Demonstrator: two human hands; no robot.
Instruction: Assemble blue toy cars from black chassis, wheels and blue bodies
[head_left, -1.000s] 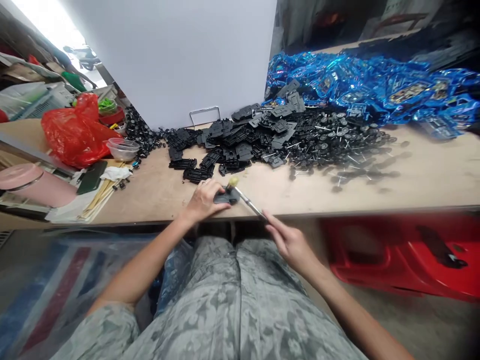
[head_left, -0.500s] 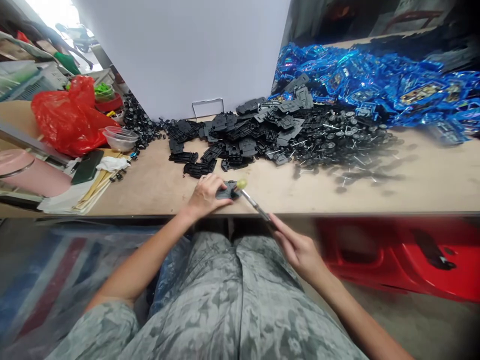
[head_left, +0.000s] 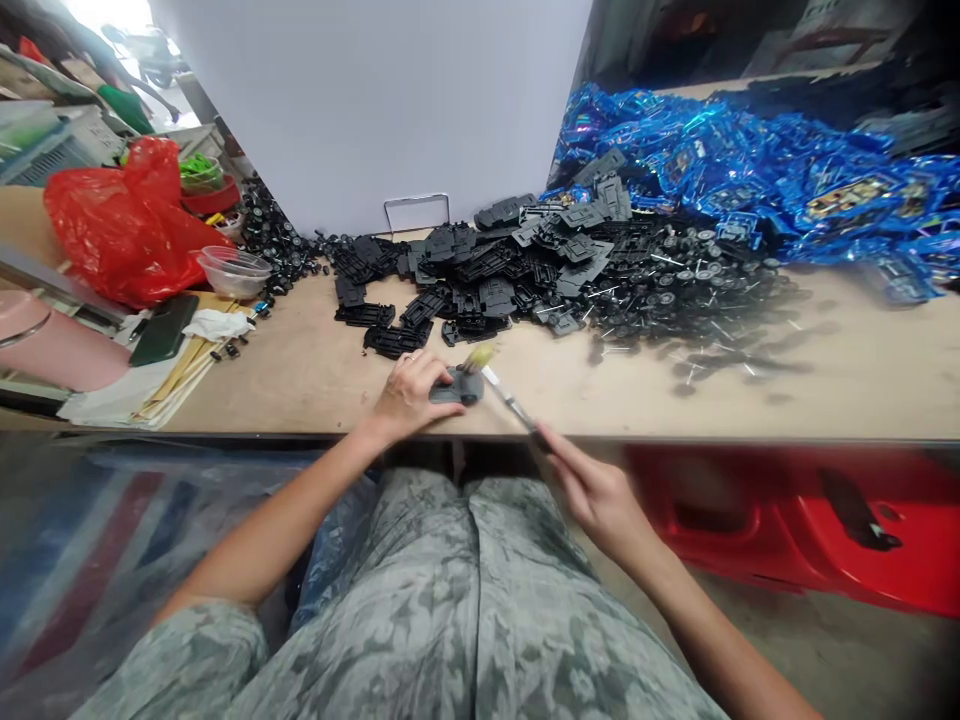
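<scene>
At the table's front edge, my left hand [head_left: 412,392] is closed on a dark grey toy car chassis [head_left: 455,387], thumb on the near side and fingers on the far side. The chassis lies on the tabletop with its right end sticking out of my grip. My right hand [head_left: 592,492], just off the table edge, is wrapped round the dark handle of a small hammer [head_left: 508,398] with a metal shaft and a blurred yellow head. That head is over the far right part of the chassis; whether it touches cannot be made out.
Behind my hands lies a heap of black chassis parts [head_left: 480,270], with wheels on axles [head_left: 667,285] to its right. Blue shiny car shells [head_left: 750,160] are piled farther right. Leftward are a plastic cup [head_left: 234,272], a red bag [head_left: 124,225], a phone [head_left: 165,328] and a pink tumbler [head_left: 56,340].
The yellow hammer head has shifted slightly up and left over the chassis, and more of the chassis's right end shows. My left hand keeps its hold. The camera view has shifted slightly.
</scene>
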